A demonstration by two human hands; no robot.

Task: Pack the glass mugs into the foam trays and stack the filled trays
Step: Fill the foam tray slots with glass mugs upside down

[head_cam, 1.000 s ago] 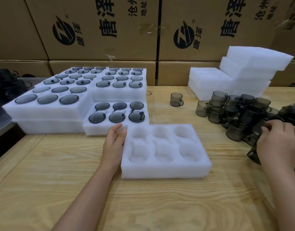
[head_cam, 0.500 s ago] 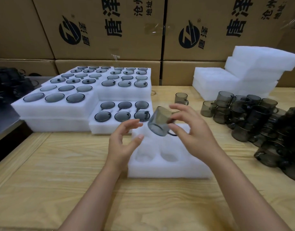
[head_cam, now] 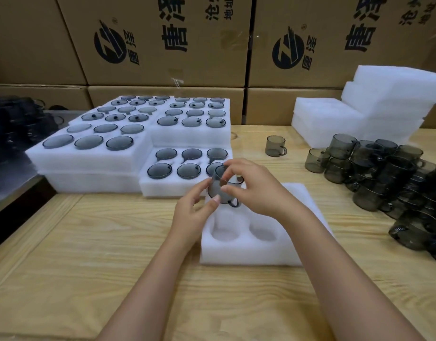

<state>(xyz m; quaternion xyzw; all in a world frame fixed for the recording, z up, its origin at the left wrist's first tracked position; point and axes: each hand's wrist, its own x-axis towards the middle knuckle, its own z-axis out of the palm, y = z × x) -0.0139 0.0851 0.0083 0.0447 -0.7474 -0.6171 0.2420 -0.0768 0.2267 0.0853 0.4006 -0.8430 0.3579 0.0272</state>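
I hold one mug (head_cam: 222,193) in the air between both hands, over the far left part of the empty tray (head_cam: 249,257) on the table (head_cam: 113,242). My right hand (head_cam: 256,190) pinches it with thumb and fingertips near the rim. My left hand (head_cam: 194,212) pinches its body lightly between thumb and forefinger. The mug is tilted, with its handle pointing down toward me.

The step, as I judge it, is to turn the mug and seat it in a pocket. My hands hide the far pockets, and only two near ones show. In the filled trays (head_cam: 187,185) the mugs sit flush with each handle in a small slot, so I should line the handle up with the slot first. Then I should lower the mug straight and press evenly on the glass, never on the handle. Foam grips, so a crooked entry would jam or tear the edge. Once the mug is low, my left hand would be better used holding the tray down. The loose mugs (head_cam: 384,178) wait to my right.
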